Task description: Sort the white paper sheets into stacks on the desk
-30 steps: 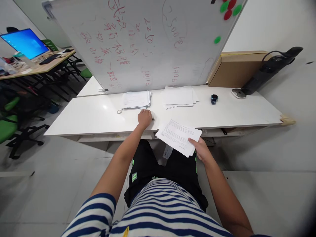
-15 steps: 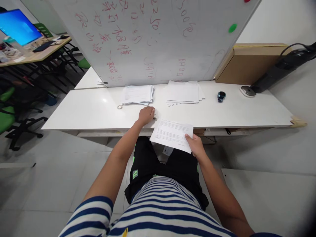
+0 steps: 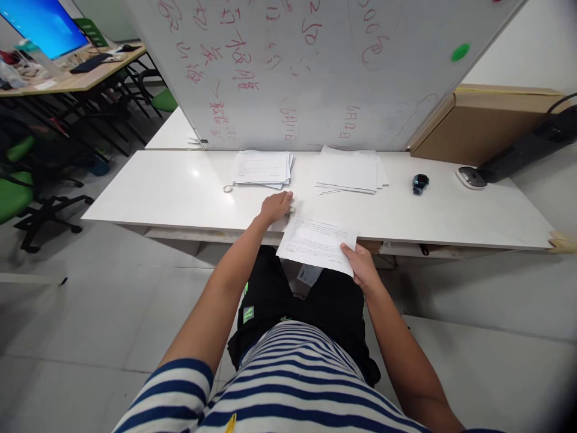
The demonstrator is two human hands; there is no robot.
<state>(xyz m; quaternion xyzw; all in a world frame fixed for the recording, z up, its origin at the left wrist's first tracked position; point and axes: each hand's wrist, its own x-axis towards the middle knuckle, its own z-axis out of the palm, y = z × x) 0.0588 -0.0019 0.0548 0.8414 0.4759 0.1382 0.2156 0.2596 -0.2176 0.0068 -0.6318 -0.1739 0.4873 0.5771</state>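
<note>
My right hand (image 3: 363, 264) pinches printed paper (image 3: 318, 243), with the thumb on top and the fingers underneath. The paper is held over the desk's front edge, print facing up, its far left corner close to my left hand (image 3: 276, 206). That hand is closed low over the white desk, its fingers curled round something mostly hidden. A small pale end piece (image 3: 291, 210) shows between the hand and the paper; I cannot make out its kind. Just beyond my left hand lies a stack of printed sheets (image 3: 261, 167), and to its right a second paper stack (image 3: 347, 171).
On the white desk (image 3: 171, 192) lie a small white ring-like item (image 3: 228, 189) and a dark wristwatch (image 3: 420, 183). A whiteboard (image 3: 315, 78) with red writing stands along the back. To the right are a cardboard box (image 3: 478, 123) and a black cylindrical device (image 3: 527, 150).
The camera view has shifted, so the desk items sit further right. My left hand has turned slightly, its thumb side showing more. My right hand still holds the paper in nearly the same place.
</note>
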